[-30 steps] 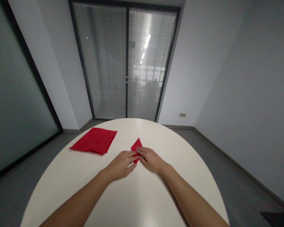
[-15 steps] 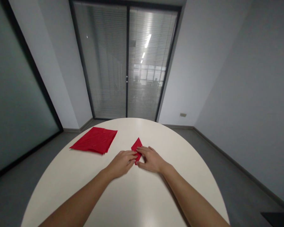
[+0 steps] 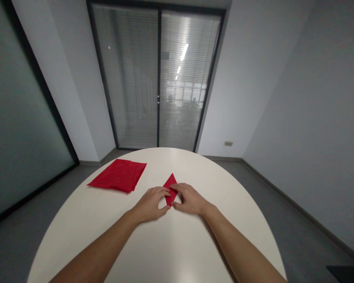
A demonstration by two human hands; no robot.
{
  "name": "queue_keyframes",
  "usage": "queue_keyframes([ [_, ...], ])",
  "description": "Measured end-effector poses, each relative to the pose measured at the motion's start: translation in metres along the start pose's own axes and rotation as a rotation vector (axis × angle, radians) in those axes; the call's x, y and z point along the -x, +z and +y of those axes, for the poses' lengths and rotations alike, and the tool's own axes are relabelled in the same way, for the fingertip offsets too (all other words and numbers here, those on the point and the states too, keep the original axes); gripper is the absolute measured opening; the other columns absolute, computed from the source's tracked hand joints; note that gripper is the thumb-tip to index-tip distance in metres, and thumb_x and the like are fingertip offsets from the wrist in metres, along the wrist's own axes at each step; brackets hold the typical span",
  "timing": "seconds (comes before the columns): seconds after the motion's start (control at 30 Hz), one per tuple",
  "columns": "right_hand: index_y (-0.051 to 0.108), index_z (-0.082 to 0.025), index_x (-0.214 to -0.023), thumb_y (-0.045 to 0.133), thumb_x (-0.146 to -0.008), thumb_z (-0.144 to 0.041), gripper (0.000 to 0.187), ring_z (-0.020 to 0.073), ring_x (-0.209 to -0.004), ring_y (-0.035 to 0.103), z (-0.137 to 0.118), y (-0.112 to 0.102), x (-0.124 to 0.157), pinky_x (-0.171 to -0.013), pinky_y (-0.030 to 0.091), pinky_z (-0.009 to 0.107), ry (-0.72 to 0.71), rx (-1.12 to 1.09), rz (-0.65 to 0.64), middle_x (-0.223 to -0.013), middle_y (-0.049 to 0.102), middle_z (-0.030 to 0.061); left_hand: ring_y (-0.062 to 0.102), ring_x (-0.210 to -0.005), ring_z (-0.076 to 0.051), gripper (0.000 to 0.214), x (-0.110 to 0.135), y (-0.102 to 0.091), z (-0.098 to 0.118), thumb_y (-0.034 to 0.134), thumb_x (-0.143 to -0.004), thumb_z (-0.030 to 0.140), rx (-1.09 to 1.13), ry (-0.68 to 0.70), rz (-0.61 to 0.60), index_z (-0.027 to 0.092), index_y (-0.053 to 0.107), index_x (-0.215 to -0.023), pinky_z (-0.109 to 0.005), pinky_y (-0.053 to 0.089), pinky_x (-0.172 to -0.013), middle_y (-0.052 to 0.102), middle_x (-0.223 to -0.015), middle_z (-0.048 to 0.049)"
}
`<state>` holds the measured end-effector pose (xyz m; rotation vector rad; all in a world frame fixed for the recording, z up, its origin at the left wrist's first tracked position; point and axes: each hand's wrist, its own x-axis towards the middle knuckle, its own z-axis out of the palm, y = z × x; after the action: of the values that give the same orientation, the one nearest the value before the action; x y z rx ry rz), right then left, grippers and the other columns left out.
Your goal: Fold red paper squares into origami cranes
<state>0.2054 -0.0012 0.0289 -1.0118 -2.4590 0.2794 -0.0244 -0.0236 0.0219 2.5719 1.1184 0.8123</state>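
A small folded red paper (image 3: 170,184) lies on the round white table (image 3: 177,243), its pointed tip aimed away from me. My left hand (image 3: 150,204) and my right hand (image 3: 190,199) meet over its near end. Both hands curl their fingers and pinch the paper's near part between fingertips and thumbs. The lower part of the paper is hidden under my fingers.
A stack of flat red paper sheets (image 3: 118,180) lies at the table's far left. Beyond the table stand a glass door with blinds (image 3: 157,78), grey walls and grey floor. A dark object (image 3: 346,272) sits at the bottom right corner.
My hands went from lying flatter on the paper to curling and pinching its near end. The paper's tip has stayed in place.
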Motion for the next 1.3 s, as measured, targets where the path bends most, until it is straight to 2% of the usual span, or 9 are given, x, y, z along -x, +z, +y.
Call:
queue_keyframes([
  [0.1,0.059,-0.014,-0.135,0.072,-0.079,-0.035,0.061,0.0296,-0.119,0.061,-0.001,-0.002,0.000,-0.106,0.043,0.043,-0.004,-0.007,0.003,-0.130,0.066,0.0163,0.060,-0.119,-0.027,0.032,0.000,0.000,0.000,0.068,-0.083,0.025,-0.002,0.019,0.000,0.024,0.066,-0.115,-0.045,0.044,-0.106,0.068,-0.126,-0.0080],
  [0.23,0.060,-0.017,-0.133,0.068,-0.084,-0.031,0.052,0.0268,-0.113,0.063,-0.003,-0.004,-0.001,-0.103,0.045,0.041,0.020,-0.037,0.014,-0.125,0.069,0.0137,0.062,-0.113,-0.025,0.023,-0.002,0.001,-0.001,0.064,-0.085,0.020,0.002,0.019,0.013,0.024,0.068,-0.107,-0.042,0.046,-0.101,0.071,-0.118,-0.0055],
  [0.43,0.059,-0.018,-0.134,0.061,-0.089,-0.022,0.046,0.0252,-0.111,0.062,-0.005,-0.004,-0.002,-0.099,0.047,0.039,0.063,-0.049,0.023,-0.124,0.069,0.0129,0.063,-0.111,-0.024,0.024,-0.003,0.001,0.000,0.065,-0.083,0.019,0.009,0.009,0.024,0.025,0.068,-0.106,-0.042,0.047,-0.099,0.071,-0.116,-0.0046],
  [0.57,0.060,-0.018,-0.133,0.056,-0.091,-0.016,0.043,0.0241,-0.114,0.061,-0.004,0.000,-0.002,-0.101,0.046,0.038,0.079,-0.075,0.052,-0.126,0.068,0.0125,0.062,-0.115,-0.025,0.030,-0.002,0.002,-0.001,0.066,-0.080,0.018,0.007,0.020,0.025,0.024,0.068,-0.110,-0.043,0.045,-0.104,0.069,-0.121,-0.0059],
  [0.7,0.065,-0.021,-0.127,0.052,-0.091,-0.010,0.040,0.0219,-0.110,0.062,0.001,0.003,-0.004,-0.098,0.048,0.036,0.079,-0.094,0.071,-0.119,0.070,0.0094,0.060,-0.120,-0.025,0.040,0.000,0.003,-0.004,0.064,-0.082,0.018,0.012,0.047,0.005,0.026,0.066,-0.121,-0.043,0.045,-0.107,0.066,-0.130,-0.0062],
  [0.9,0.070,-0.021,-0.117,0.051,-0.089,-0.006,0.037,0.0213,-0.104,0.063,0.008,0.004,-0.006,-0.095,0.048,0.034,0.124,-0.045,0.092,-0.111,0.072,0.0075,0.058,-0.123,-0.026,0.038,0.000,0.002,-0.004,0.062,-0.086,0.021,-0.024,0.096,-0.046,0.030,0.069,-0.122,-0.044,0.044,-0.109,0.062,-0.134,-0.0055],
  [1.03,0.070,-0.020,-0.119,0.052,-0.091,-0.011,0.034,0.0211,-0.105,0.062,0.006,0.004,-0.005,-0.094,0.047,0.033,0.145,-0.008,0.076,-0.111,0.072,0.0078,0.057,-0.125,-0.026,0.041,0.001,0.002,-0.004,0.062,-0.086,0.020,-0.029,0.084,-0.039,0.029,0.066,-0.126,-0.044,0.045,-0.109,0.062,-0.136,-0.0062],
  [1.2,0.067,-0.021,-0.125,0.052,-0.099,-0.030,0.032,0.0210,-0.098,0.062,-0.002,-0.001,-0.005,-0.087,0.048,0.032,0.170,0.017,0.079,-0.104,0.071,0.0087,0.053,-0.131,-0.027,0.052,0.002,0.005,-0.008,0.063,-0.086,0.021,-0.013,0.060,-0.017,0.026,0.056,-0.137,-0.046,0.042,-0.113,0.057,-0.143,-0.0082],
  [1.3,0.069,-0.021,-0.120,0.054,-0.098,-0.034,0.030,0.0199,-0.093,0.062,-0.007,-0.004,-0.005,-0.083,0.047,0.030,0.178,0.021,0.083,-0.100,0.069,0.0079,0.049,-0.135,-0.026,0.056,0.003,0.007,-0.010,0.061,-0.090,0.024,0.001,0.056,-0.013,0.025,0.047,-0.144,-0.046,0.041,-0.115,0.053,-0.147,-0.0094],
])
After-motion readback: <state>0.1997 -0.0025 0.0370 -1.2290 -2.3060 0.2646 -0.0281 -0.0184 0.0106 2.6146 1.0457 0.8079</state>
